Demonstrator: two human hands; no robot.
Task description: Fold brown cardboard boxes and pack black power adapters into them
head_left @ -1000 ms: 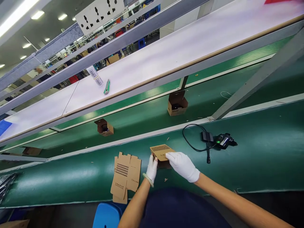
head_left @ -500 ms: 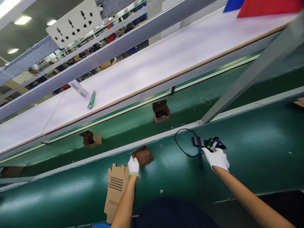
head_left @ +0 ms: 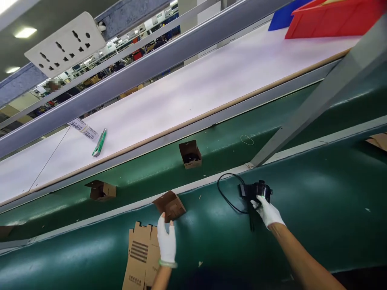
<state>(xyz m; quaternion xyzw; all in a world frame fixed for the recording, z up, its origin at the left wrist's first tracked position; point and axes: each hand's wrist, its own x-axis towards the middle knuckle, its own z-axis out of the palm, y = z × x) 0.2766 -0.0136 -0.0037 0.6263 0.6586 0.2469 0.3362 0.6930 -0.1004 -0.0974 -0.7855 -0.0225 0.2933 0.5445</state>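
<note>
Fingers of the white-gloved right hand (head_left: 268, 213) hold a black cylindrical plastic device (head_left: 263, 190), lower right of the frame, probably rigid, best gripped round its barrel; those of the white-gloved left hand (head_left: 167, 242), parted, adjoin an open, crushable-looking brown cardboard box (head_left: 171, 206).

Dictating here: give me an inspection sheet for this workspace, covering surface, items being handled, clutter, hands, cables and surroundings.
Surface: green work surface, small scraps on it.
Items: open brown carton, black device, flattened cartons.
Clutter: green box cutter and barcode labels on the white shelf.
Hands: left hand, gloved, fingers apart at the open carton's near edge; right hand, gloved, grips the black device.
Cables: black cable looped left of the device.
Surroundings: white power strip above; red bin on the shelf; two open boxes beyond.
</note>
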